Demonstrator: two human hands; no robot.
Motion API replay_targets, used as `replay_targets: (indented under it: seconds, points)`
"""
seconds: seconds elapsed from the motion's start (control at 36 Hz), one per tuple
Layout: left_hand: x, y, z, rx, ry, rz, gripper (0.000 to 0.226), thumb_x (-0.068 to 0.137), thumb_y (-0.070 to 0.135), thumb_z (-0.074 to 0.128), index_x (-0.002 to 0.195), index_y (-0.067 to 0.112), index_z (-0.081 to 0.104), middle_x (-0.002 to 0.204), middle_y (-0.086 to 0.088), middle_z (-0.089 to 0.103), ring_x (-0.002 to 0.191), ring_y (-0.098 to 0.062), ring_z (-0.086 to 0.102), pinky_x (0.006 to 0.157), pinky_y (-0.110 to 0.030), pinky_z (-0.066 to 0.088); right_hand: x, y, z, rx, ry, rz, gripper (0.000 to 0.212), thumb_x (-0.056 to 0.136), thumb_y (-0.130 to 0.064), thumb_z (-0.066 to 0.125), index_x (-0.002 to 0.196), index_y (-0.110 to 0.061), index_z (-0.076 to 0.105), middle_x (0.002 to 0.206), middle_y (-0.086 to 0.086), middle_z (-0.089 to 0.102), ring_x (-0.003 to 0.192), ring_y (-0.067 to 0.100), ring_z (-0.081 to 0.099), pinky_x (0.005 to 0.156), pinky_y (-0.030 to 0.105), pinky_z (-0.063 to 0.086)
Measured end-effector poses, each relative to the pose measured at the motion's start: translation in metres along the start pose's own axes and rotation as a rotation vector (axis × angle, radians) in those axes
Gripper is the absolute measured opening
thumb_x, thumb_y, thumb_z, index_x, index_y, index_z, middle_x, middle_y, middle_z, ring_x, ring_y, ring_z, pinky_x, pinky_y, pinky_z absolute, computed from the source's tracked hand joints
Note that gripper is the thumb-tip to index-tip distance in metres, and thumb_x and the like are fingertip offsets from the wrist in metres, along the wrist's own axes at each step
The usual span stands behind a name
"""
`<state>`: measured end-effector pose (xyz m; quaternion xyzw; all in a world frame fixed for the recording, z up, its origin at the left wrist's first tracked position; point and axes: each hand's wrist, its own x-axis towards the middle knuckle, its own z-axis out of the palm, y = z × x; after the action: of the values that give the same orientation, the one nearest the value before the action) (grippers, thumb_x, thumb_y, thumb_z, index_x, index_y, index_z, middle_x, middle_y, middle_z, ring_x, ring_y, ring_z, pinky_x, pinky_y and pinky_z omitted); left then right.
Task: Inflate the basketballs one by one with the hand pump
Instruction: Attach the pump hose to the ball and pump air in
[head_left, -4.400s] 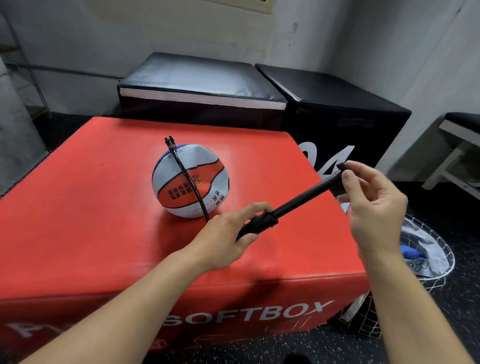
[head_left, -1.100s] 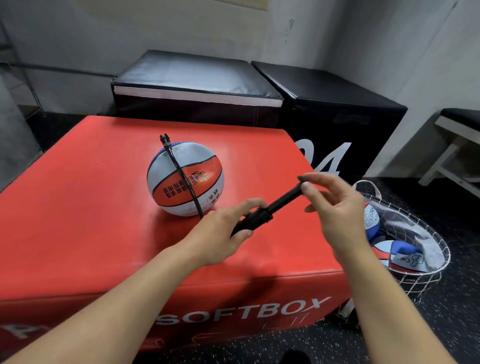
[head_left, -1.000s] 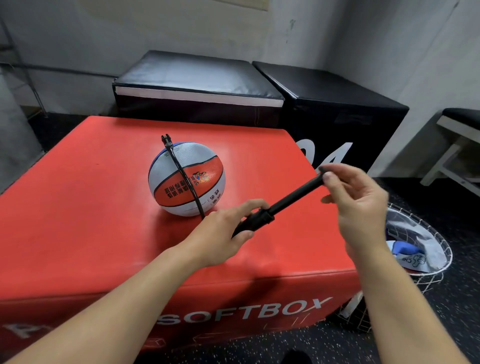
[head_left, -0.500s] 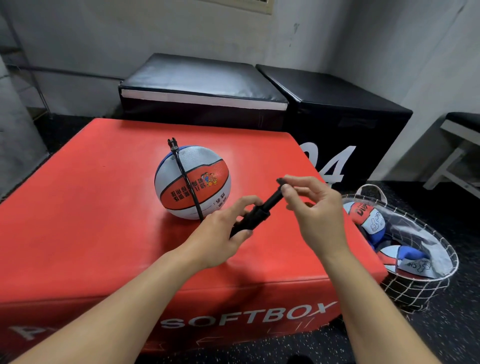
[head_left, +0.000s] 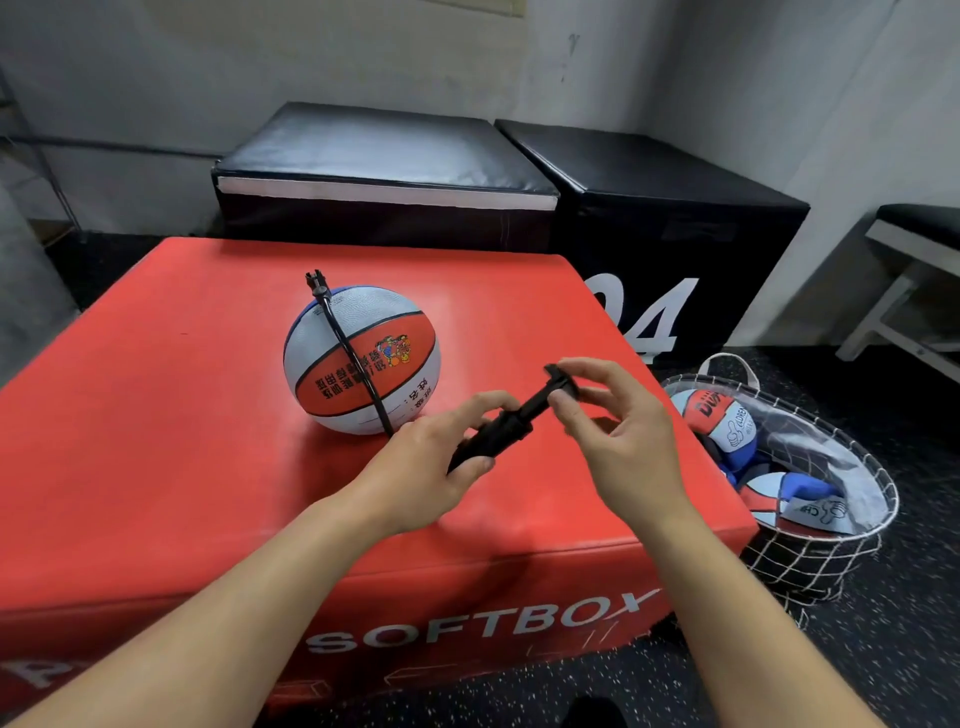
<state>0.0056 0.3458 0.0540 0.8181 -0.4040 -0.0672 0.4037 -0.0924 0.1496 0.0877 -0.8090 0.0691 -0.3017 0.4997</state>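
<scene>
Red padded box (head_left: 156, 415) marked SOFTBOX serves as the table and fills the left and middle of the view. Basketball (head_left: 362, 358), white, orange and blue with printed text, sits on top of the box, roughly centre. Thin black hose (head_left: 349, 358) runs up over the ball's front, its end fitting at the top of the ball; lower end drops toward the left hand. Left hand (head_left: 431, 457) lies just in front of the ball, fingers curled round the black barrel of the hand pump (head_left: 506, 426), gripping it low over the box top. Pump points up and to the right. Right hand (head_left: 618, 436) pinches the pump's handle end between thumb and fingertips, other fingers loosely bent; handle sits close to the barrel. Both forearms reach in from the bottom edge. Behind the red box, two black padded boxes (head_left: 649, 208), the right one with white digits on its side. Right of the red box, on the dark floor, a wire basket (head_left: 831, 540) holds more balls (head_left: 722, 421), looking flat and crumpled. White bench (head_left: 914, 270) at far right edge.
</scene>
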Motion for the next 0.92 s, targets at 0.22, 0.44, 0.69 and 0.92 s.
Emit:
replay_targets:
  seconds: [0.22, 0.44, 0.69, 0.92]
  points:
    - [-0.002, 0.006, 0.002, 0.046, -0.022, 0.001, 0.069, 0.099, 0.018, 0.067, 0.141, 0.063, 0.037, 0.131, 0.005, 0.069, 0.114, -0.022, 0.071, 0.098, -0.044, 0.056, 0.022, -0.012, -0.048, 0.185, 0.312, -0.017, 0.02, 0.1, -0.013, 0.071, 0.121, -0.016, 0.072, 0.109, 0.001, 0.077, 0.102, 0.024, 0.073, 0.08, 0.033, 0.061]
    - [-0.003, -0.003, -0.003, 0.007, 0.01, 0.0, 0.069, 0.098, 0.014, 0.067, 0.139, 0.06, 0.039, 0.123, 0.005, 0.069, 0.095, -0.019, 0.074, 0.088, -0.044, 0.06, 0.026, -0.022, -0.02, 0.087, 0.279, -0.08, 0.015, 0.101, -0.033, 0.069, 0.114, -0.037, 0.074, 0.111, -0.001, 0.076, 0.107, 0.021, 0.072, 0.083, 0.04, 0.061]
    - [-0.004, -0.009, -0.006, -0.075, 0.059, -0.013, 0.068, 0.096, 0.008, 0.068, 0.138, 0.054, 0.04, 0.122, 0.008, 0.071, 0.101, -0.013, 0.073, 0.099, -0.047, 0.056, 0.014, -0.025, 0.027, -0.025, 0.056, -0.103, 0.02, 0.095, -0.019, 0.078, 0.108, -0.033, 0.074, 0.108, -0.013, 0.073, 0.102, 0.002, 0.068, 0.072, 0.01, 0.048]
    - [-0.002, -0.009, -0.006, -0.094, 0.058, -0.004, 0.068, 0.097, 0.007, 0.067, 0.14, 0.051, 0.041, 0.119, 0.008, 0.07, 0.1, -0.012, 0.073, 0.097, -0.047, 0.058, 0.002, -0.014, 0.035, -0.03, -0.047, -0.087, 0.033, 0.091, -0.018, 0.081, 0.108, -0.045, 0.071, 0.11, -0.014, 0.072, 0.105, 0.002, 0.068, 0.07, 0.015, 0.052]
